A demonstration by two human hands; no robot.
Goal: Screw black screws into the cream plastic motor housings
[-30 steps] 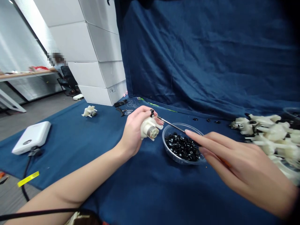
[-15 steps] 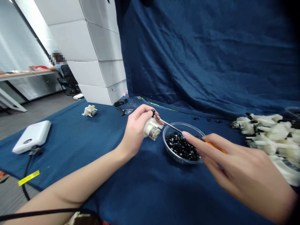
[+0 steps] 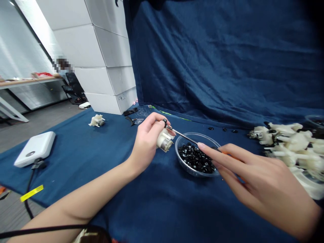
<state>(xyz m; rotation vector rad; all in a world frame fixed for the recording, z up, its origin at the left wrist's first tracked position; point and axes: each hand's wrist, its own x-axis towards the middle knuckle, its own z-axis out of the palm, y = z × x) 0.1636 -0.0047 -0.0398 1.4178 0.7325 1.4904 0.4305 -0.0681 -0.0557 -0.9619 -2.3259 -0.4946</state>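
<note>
A: Grip status?

B: L hand (image 3: 148, 143) curled shut, fingers wrapped round a white motor unit (image 3: 164, 141), metal end facing down twd the wearer.

A: R hand?

B: R hand (image 3: 255, 175) has fingers close together, pinching a thin steel-shaft tool (image 3: 181, 134) w/ orange handle, mostly hidden by the fingers. Thumb's grip: can't tell.

A: Tip?

B: Reaches over to the top of the unit, right by the L fingertips. A small black piece (image 3: 165, 122) sits there at the tip; can't tell if it's seated.

A: Under the hands?

B: R index tip is over the rim of a glass bowl (image 3: 197, 135) of small black parts (image 3: 194, 158). Bowl's on navy cloth (image 3: 76, 179), just right of the unit, not touching it. Loose black bits (image 3: 224, 129) lie beyond.

A: Further out?

B: Right: heap of white units (image 3: 291, 145), part of a 2nd clear bowl (image 3: 314, 118) behind. Left: lone white unit (image 3: 96, 120), white power bank (image 3: 35, 148) w/ black cable (image 3: 29, 192). Back: stacked white cartons (image 3: 106, 81), navy drape (image 3: 215, 60), seated person (image 3: 69, 82) well off by a desk (image 3: 25, 81).
</note>
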